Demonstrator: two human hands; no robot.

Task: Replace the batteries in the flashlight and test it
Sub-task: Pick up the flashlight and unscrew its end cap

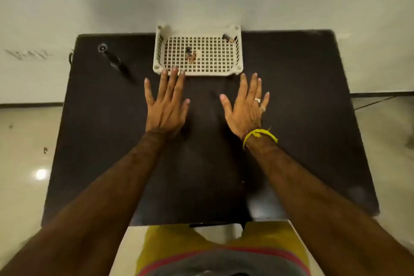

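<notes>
A black flashlight (114, 61) lies on the dark table (302, 119) at the far left, lens end pointing away from me. A white perforated basket (237, 51) stands at the table's far edge; a few small copper-and-black batteries (190, 54) lie on its floor left of centre and one more battery (228, 38) rests in its back right corner. My left hand (167, 105) is spread flat, palm down, fingertips touching the basket's near rim. My right hand (245, 102), with a ring and a yellow wrist thread, is spread flat just short of the basket. Both hold nothing.
A pale wall rises right behind the table and basket. Glossy tiled floor shows on both sides. A thin dark cable (371, 103) runs off to the right past the table's edge. My lap in yellow cloth is at the near edge.
</notes>
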